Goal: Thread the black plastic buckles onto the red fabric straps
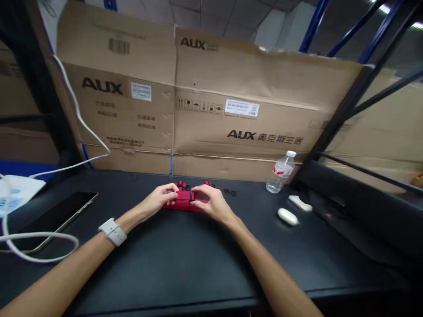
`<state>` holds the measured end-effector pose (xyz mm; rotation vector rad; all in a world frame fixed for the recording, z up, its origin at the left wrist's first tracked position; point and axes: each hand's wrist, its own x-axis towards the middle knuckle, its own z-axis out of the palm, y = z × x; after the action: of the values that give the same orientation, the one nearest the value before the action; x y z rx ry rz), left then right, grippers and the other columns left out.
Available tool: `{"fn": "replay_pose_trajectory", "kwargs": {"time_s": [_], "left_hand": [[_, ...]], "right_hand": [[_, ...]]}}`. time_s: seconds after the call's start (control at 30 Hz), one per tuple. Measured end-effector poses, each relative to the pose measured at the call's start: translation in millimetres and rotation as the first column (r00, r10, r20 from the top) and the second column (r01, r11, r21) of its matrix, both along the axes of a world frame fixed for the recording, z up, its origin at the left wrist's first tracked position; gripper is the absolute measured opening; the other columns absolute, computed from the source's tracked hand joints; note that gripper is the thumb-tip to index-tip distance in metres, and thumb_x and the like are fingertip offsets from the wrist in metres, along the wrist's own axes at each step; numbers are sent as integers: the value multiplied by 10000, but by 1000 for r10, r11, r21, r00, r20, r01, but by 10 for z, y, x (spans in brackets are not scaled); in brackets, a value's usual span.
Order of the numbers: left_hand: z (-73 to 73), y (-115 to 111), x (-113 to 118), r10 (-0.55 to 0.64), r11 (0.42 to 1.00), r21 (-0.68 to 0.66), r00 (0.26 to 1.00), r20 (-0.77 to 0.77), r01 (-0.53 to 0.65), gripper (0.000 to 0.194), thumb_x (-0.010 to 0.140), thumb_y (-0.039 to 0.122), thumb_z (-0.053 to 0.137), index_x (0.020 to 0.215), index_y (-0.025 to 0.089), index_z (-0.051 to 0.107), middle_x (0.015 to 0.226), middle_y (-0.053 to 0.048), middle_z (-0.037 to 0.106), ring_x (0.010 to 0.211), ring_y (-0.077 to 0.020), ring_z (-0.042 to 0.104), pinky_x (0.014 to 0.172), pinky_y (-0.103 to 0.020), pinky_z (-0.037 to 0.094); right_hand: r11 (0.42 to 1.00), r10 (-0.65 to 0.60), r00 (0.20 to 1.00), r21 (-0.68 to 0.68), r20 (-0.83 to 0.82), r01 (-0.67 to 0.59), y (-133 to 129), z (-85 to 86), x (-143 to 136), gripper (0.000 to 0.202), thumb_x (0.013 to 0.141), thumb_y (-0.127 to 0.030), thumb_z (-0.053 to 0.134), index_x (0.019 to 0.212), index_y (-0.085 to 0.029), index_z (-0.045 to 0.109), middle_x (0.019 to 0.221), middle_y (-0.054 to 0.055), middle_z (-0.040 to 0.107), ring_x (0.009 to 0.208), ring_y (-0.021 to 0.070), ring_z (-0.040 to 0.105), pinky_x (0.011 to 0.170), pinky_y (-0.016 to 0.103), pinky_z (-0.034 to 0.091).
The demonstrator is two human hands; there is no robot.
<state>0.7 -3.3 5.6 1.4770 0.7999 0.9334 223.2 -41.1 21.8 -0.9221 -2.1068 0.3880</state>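
A red fabric piece with straps (183, 205) lies on the black table, partly hidden by both hands. My left hand (162, 196) is closed at its left side, thumb and fingers pinching the red strap. Between the thumb and fingers of my right hand (214, 203) is a black buckle (192, 196), through which the red strap seems to run. More red webbing with black fittings (183, 185) sticks up behind the hands. Two small black buckles (230, 192) lie apart on the table, right of the red piece.
A clear plastic bottle (280, 172) stands at the back right, near a white oval case (287, 217) and a white curved item (300, 203). On the left lie a tablet-like device (62, 218) and a looped white cable (42, 259). Cardboard (231, 79) walls the back.
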Motion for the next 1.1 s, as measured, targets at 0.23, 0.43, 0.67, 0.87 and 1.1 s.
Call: {"fn": "replay_pose_trajectory", "kwargs": {"time_s": [0.23,0.43,0.67,0.87,1.1], "left_hand": [[-6,22,23,8,996,91,1000,1,-8,307,755,400,664,835,184,461,591,77,468,480,-71,423,473,-179,292],[58,65,163,66,928,372,965,-255,35,215,862,354,532,999,188,531,778,10,587,623,-126,534,633,-253,418],[35,263,602,380,664,694,673,-634,278,191,876,136,437,1001,189,571,928,-77,650,874,-230,596,777,-329,402],[-23,213,807,556,562,736,486,-674,378,203,887,143,449,1038,128,583,998,-142,612,929,-275,565,793,-374,403],[69,15,427,467,491,746,586,-662,451,210,941,310,447,1040,178,577,1070,-98,554,973,-251,525,888,-391,373]], "right_hand": [[997,-83,991,15,108,82,-5,99,101,337,776,-282,677,1091,-192,596,1059,53,670,990,192,607,907,339,439],[994,-107,993,-19,56,109,147,46,343,281,802,-268,652,1068,-181,633,1056,59,670,976,176,613,891,308,445],[956,-280,929,-23,243,294,341,-163,685,308,781,-321,688,1063,-200,656,1065,62,673,986,204,609,898,343,425],[930,-329,884,-48,332,364,457,-335,746,264,813,-357,650,1035,-213,658,1056,58,642,1004,210,570,886,372,410],[942,-295,903,-60,313,329,405,-213,806,356,790,-349,675,1106,-195,621,1087,72,587,1012,193,550,893,339,412]]}}
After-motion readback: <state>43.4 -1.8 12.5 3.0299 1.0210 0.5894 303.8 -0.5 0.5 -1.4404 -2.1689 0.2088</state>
